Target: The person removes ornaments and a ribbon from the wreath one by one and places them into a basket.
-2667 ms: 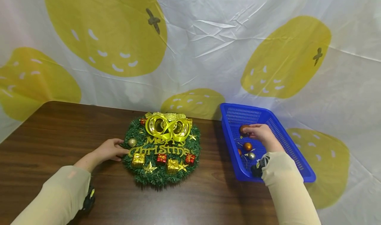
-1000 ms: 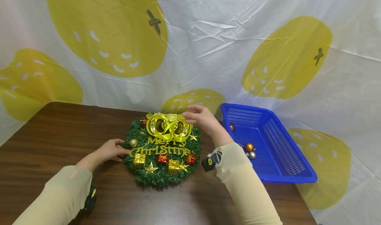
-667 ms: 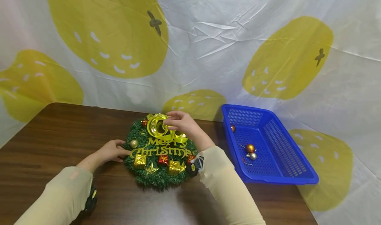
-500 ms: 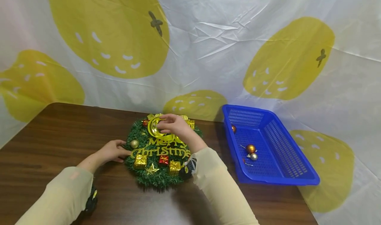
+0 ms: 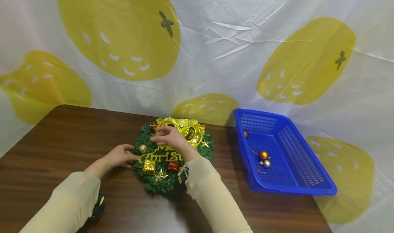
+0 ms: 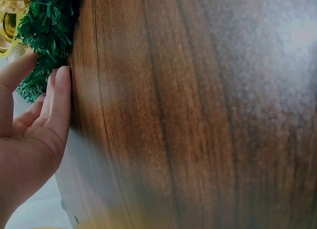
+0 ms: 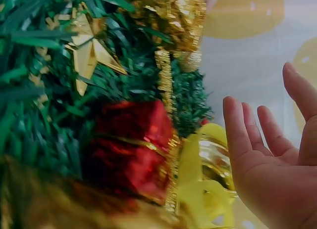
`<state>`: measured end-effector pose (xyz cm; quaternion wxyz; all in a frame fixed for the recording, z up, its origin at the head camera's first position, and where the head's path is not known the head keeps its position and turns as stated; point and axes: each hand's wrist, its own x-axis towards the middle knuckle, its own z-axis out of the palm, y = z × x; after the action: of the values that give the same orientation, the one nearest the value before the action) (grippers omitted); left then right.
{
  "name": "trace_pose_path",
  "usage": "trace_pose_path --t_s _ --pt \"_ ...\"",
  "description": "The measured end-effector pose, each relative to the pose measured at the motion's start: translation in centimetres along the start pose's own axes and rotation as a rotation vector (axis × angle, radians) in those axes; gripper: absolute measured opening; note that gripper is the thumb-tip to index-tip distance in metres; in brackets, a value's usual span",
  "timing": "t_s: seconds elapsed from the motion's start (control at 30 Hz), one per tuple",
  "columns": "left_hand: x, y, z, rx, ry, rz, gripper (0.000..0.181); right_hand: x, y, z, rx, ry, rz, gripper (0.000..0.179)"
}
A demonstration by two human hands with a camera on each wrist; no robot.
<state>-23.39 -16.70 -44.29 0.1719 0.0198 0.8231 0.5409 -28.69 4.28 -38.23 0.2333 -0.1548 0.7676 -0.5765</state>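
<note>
A green Christmas wreath (image 5: 163, 188) with gold lettering (image 5: 160, 157), bells (image 5: 194, 136), gift boxes and stars lies on the brown table. My left hand (image 5: 120, 156) grips its left edge, thumb over the greenery and fingers along the side, as the left wrist view shows. Beside that thumb sits a small gold ball (image 5: 143, 149). Over the upper middle of the wreath hovers my right hand (image 5: 173, 139), partly covering a bell and the lettering. Its fingers (image 7: 237, 130) are spread, with nothing between them in the right wrist view, near a red gift box (image 7: 133, 145).
To the right stands a blue plastic basket (image 5: 295, 191) with an orange ball (image 5: 263, 155), a silver ball (image 5: 266, 163) and another orange ball (image 5: 246, 133) by its left wall. A white curtain with yellow fruit prints (image 5: 212, 104) hangs behind the table (image 5: 70, 133).
My right hand has left the basket, where it held an orange ball, and moved left across the bells to the upper middle of the wreath. The left hand has stayed at the edge.
</note>
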Motion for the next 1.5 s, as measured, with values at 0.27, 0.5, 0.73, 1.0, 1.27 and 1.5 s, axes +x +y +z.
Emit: trace_pose_path --t_s 0.27,0.5,0.73,1.0,1.27,1.5 --pt "0.1 0.0 -0.1 0.004 0.004 0.003 0.072 0.9 1.0 0.7 0.014 0.005 0.033 0.051" --pt "-0.1 0.1 -0.1 0.001 0.009 -0.007 0.072 1.5 1.2 1.3 -0.009 -0.007 0.049 0.049" --pt "-0.1 0.0 -0.1 -0.004 0.011 -0.021 0.072 2.0 1.5 2.1 -0.062 -0.018 0.045 0.046" --pt "-0.1 0.0 -0.1 -0.013 0.004 -0.014 0.071 2.7 1.8 2.8 -0.114 -0.046 0.050 0.047" --pt "-0.1 0.2 0.0 -0.008 0.005 -0.008 0.070 2.9 1.7 3.3 -0.223 -0.048 0.041 0.039" --pt "0.1 -0.3 -0.1 -0.015 0.010 -0.013 0.070 3.2 1.9 3.8 -0.319 -0.052 0.043 0.036"
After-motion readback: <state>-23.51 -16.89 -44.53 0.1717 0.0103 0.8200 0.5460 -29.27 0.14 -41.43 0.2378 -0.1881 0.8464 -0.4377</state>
